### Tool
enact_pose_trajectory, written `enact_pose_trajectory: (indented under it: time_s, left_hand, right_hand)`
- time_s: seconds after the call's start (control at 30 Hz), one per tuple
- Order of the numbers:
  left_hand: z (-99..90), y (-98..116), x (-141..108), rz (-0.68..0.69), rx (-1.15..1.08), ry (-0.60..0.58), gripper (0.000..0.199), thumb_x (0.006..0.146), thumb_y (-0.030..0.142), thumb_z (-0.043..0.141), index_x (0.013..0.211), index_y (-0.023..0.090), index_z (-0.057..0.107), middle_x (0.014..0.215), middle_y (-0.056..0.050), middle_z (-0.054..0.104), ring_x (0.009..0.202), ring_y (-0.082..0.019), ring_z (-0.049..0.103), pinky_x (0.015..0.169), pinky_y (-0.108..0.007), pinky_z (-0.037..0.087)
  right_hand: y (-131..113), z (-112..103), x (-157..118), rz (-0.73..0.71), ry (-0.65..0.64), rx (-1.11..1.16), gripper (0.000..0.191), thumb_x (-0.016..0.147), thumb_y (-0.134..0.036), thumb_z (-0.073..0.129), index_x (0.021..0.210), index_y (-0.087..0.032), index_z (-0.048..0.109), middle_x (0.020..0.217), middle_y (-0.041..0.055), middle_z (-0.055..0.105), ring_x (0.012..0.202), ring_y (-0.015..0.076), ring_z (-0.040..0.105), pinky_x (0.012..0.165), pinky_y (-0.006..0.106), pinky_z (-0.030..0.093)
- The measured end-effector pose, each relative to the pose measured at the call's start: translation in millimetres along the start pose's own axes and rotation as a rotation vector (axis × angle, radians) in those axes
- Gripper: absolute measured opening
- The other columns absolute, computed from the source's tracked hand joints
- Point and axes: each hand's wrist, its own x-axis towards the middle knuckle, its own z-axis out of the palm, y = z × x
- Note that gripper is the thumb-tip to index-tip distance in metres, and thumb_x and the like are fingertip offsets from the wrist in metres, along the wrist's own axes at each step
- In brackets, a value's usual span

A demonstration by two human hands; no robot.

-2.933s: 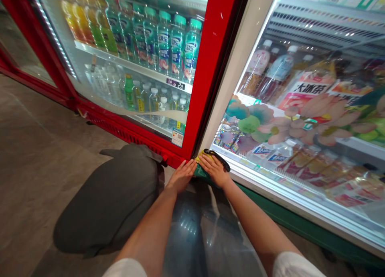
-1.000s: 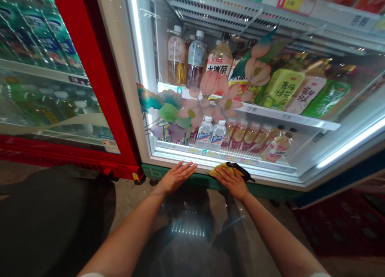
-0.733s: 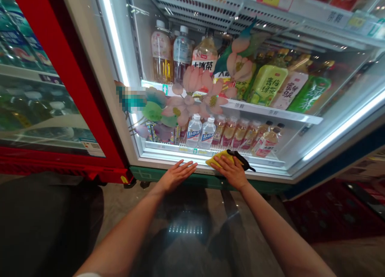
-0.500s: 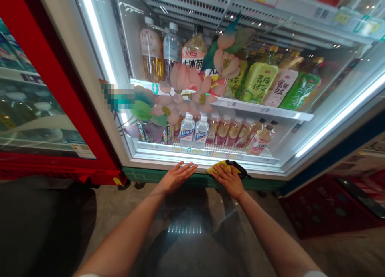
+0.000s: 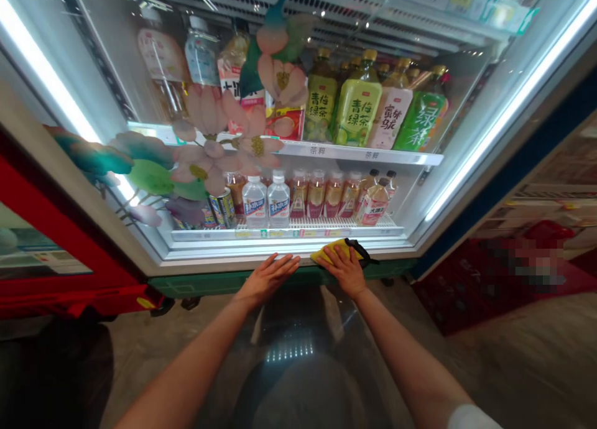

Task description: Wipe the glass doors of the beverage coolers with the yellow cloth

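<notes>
The left hand (image 5: 267,281) is positioned palm down at the lower door frame (image 5: 186,266) of a lit drinks cooler. Its fingers are extended, slightly apart, and hold nothing; firm contact with the frame cannot be confirmed. The right hand (image 5: 344,268) lies flat on one yellow cloth (image 5: 341,243) with black trim. Its fingers are spread over the cloth, not curled around it. The cloth is located on the lower frame, right of the left hand and well apart from the left side of the cooler.

Lower shelf, behind the glass: two white-capped bottles (image 5: 267,204) with blue lettering, 补水啦, stand side by side. To their right, four amber-and-maroon bottles (image 5: 325,196) form the visible front row. At the right end is a group of dark-capped bottles (image 5: 374,204); the nearest label is partly legible as 大冰茶. At least one can (image 5: 224,209) stands left of the white-capped pair; others are obscured by a floral decal (image 5: 212,149).

Upper shelf, right portion: two green-labelled bottles (image 5: 342,106) marked 青梅绿茶, one pale-pink-labelled bottle (image 5: 390,115) with partly legible writing, and one bright green bottle (image 5: 422,123) marked 绿茶. The shelf edge strip (image 5: 342,152) reads 茶粹 twice. One red cabinet (image 5: 69,286) adjoins at left.
</notes>
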Motion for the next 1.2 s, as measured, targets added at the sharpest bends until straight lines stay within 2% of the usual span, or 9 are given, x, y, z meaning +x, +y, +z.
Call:
enact_pose_trajectory:
  time_s: [0.17,0.33,0.47,0.6,0.73,0.87,0.97,1.07,1.2]
  left_hand:
    - [10.3,7,22,-0.011,0.002,-0.009,0.081,0.087,-0.003,0.039,0.162,0.025,0.024,0.163,0.0,0.04,0.154,-0.016,0.029,0.13,-0.04,0.012]
    - [23.0,16,39,-0.006,0.023,0.048,0.083,0.085,-0.002,0.039,0.162,0.023,0.021,0.163,-0.001,0.04,0.154,-0.016,0.028,0.13,-0.04,0.011]
    - [29.6,27,53,0.027,0.068,0.08,0.079,0.089,0.001,0.038,0.163,0.022,0.02,0.164,0.0,0.038,0.155,-0.015,0.024,0.131,-0.04,0.004]
    - [27.1,39,69,0.035,0.111,0.042,0.079,0.088,0.004,0.042,0.163,0.022,0.021,0.166,-0.001,0.033,0.157,-0.017,0.02,0.131,-0.041,0.009]
    - [24.4,48,83,0.027,0.115,0.082,0.076,0.087,0.005,0.042,0.161,0.021,0.028,0.165,-0.001,0.035,0.156,-0.017,0.021,0.131,-0.041,0.005]
    - [25.2,57,98,-0.009,0.102,0.083,0.078,0.084,0.005,0.044,0.16,0.021,0.032,0.164,-0.002,0.038,0.155,-0.018,0.025,0.13,-0.041,0.009]
    - [26.9,66,110,-0.034,0.083,0.08,0.08,0.082,0.004,0.045,0.159,0.021,0.033,0.163,-0.003,0.039,0.154,-0.019,0.028,0.13,-0.042,0.01]
    - [29.7,75,120,-0.053,0.067,0.072,0.081,0.08,0.005,0.047,0.158,0.021,0.036,0.163,-0.002,0.039,0.154,-0.02,0.03,0.131,-0.042,0.01]
    - [36.4,86,135,-0.041,0.074,0.086,0.077,0.081,0.005,0.046,0.156,0.021,0.041,0.162,-0.001,0.04,0.153,-0.019,0.031,0.131,-0.042,0.006]
  right_hand:
    - [38,-5,-3,0.271,0.138,-0.008,0.075,0.091,-0.009,0.057,0.157,-0.039,0.036,0.171,0.0026,0.019,0.159,0.0309,0.005,0.125,0.068,0.01]
    - [21,9,-41,0.509,0.028,0.03,0.079,0.085,0.0,0.053,0.159,-0.024,0.035,0.172,0.0108,-0.009,0.158,0.0388,-0.005,0.118,0.069,0.03]
    - [23,9,-38,0.478,0.003,0.074,0.072,0.089,-0.002,0.05,0.156,-0.027,0.04,0.172,0.0053,-0.012,0.157,0.0368,-0.009,0.12,0.065,0.032]
    - [53,2,-28,0.615,0.17,0.121,0.076,0.096,-0.008,0.042,0.164,-0.029,0.015,0.171,0.0038,-0.016,0.158,0.0325,-0.01,0.121,0.065,0.029]
    - [44,11,-32,0.78,0.241,0.203,0.078,0.101,-0.016,0.037,0.164,-0.029,-0.007,0.169,0.0063,-0.026,0.158,0.0338,-0.013,0.12,0.069,0.028]
    - [28,15,-26,0.779,0.225,0.283,0.074,0.102,-0.018,0.04,0.164,-0.034,0.004,0.17,0.0048,-0.021,0.158,0.035,-0.009,0.12,0.067,0.029]
    - [49,7,-22,0.756,0.241,0.308,0.07,0.101,-0.016,0.04,0.164,-0.034,0.013,0.172,0.004,-0.013,0.159,0.0329,-0.005,0.123,0.063,0.025]
    - [70,4,-29,0.811,0.321,0.331,0.071,0.102,-0.017,0.038,0.164,-0.033,0.007,0.172,0.0043,-0.013,0.159,0.0314,-0.007,0.124,0.064,0.021]
    - [62,13,-39,0.917,0.344,0.335,0.073,0.103,-0.018,0.036,0.163,-0.032,-0.003,0.172,0.0056,-0.016,0.159,0.0312,-0.008,0.123,0.066,0.023]
